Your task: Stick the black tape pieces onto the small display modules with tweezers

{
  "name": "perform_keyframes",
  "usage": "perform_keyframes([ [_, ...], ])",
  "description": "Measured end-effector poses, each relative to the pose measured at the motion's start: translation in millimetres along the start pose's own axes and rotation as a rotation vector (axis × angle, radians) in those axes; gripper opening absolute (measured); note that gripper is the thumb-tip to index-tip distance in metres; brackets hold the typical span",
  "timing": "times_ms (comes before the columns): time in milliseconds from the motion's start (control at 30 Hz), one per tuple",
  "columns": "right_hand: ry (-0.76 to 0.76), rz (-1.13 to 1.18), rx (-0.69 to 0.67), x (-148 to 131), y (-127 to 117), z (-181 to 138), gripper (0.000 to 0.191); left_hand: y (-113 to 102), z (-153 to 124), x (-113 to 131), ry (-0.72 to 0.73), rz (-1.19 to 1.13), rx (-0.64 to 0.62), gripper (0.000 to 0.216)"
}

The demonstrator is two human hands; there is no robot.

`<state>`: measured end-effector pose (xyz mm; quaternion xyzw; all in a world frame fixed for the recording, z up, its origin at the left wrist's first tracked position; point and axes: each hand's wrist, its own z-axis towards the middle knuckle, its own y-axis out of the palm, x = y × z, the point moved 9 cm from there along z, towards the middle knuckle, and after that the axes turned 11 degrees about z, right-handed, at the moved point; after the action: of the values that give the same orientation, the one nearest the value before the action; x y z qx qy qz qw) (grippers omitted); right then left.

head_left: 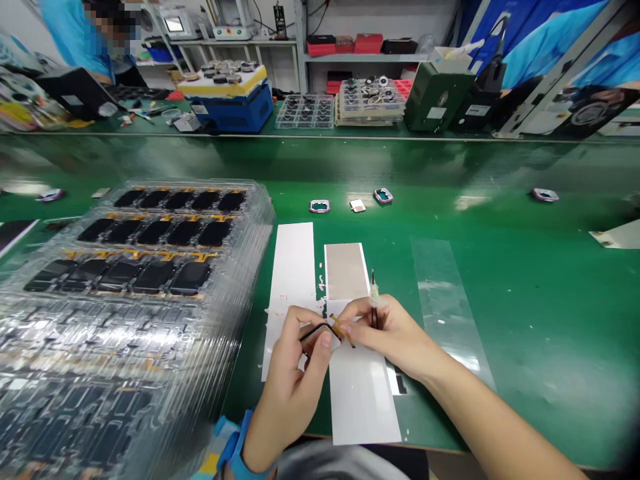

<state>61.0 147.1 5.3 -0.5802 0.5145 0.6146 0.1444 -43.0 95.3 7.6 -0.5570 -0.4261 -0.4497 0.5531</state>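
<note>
Here are the hands, close together over the green table (545,300): the left hand (295,383) is clamped on a small square black-edged part (336,336), thumb across its pale face, while the right hand (400,330) has its fingertips at the part's orange ribbon cable (345,332) and grips dark tweezers with a pale wrapping (374,292), tip up. Right beneath them, a white strip with a grey-beige rectangle (363,403); just left of it, a plain white paper strip (295,267).

And to the left of the hands, a tall stack of clear plastic trays (259,200)! The top tray's three far rows carry five black square screens (155,233) each; its nearer compartments blur under glare. Well beyond the hands, a clear compartment tray (305,124) holds small dark pieces, and a blue box (230,112) bears more parts on its yellow-and-white top.
</note>
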Motion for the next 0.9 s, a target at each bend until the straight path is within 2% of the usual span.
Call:
perform_keyframes([
  [300,0.039,0.016,0.008,4.5,0.5,-0.5,0.024,4.0,0.3,-4.5,-0.053,-0.006,-0.039,0.014],
  [433,0.050,0.025,0.021,10.1,0.2,0.7,0.028,6.1,-1.3,-7.6,-0.122,-0.039,-0.077,0.014],
  [533,-0.008,-0.019,0.029,8.6,2.3,-0.4,0.027,7.5,-2.1,-6.5,-0.153,-0.098,-0.097,0.012],
  [733,-0.245,-0.378,0.142,-13.7,1.1,-9.2,0.024,6.8,-0.3,-9.9,-0.144,-0.119,-0.047,0.014],
  [900,-0.210,-0.387,0.127,-9.1,1.5,-8.8,0.026,7.3,0.2,-11.6,-0.115,-0.105,-0.044,0.016],
])
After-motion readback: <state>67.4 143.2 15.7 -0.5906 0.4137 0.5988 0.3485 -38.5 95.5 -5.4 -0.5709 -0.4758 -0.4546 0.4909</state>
